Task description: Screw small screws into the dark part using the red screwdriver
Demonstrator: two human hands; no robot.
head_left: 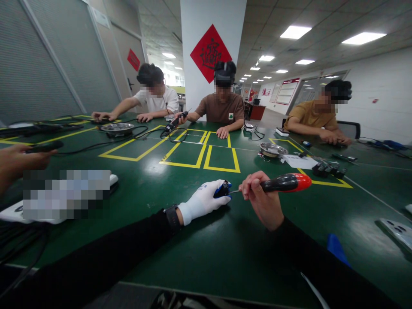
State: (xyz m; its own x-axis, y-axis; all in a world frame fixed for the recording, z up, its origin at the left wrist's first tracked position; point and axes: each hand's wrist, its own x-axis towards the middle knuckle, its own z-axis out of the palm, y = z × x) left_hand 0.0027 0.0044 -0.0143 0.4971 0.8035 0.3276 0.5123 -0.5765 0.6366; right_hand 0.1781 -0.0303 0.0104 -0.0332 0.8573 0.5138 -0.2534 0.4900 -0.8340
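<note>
My left hand [203, 198], in a white glove with blue fingertips, is closed around a small black part [222, 189] just above the green table [206, 249]. What kind of part it is I cannot make out, as the fingers cover much of it. A screwdriver [285, 183] with a black and red handle lies across my bare right hand [263, 199]. The right fingers pinch it near the front of the handle and the shaft. Its thin metal shaft points left and reaches the black part or stops right beside it.
Yellow tape [222, 171] marks rectangles on the table. Metal bowls [273, 150], black parts [328, 168] and a paper sheet [299, 162] lie on the right. A pixelated white device [111, 182] and cables [22, 244] are at left. Several co-workers sit around; one's hand [27, 159] holds a dark tool.
</note>
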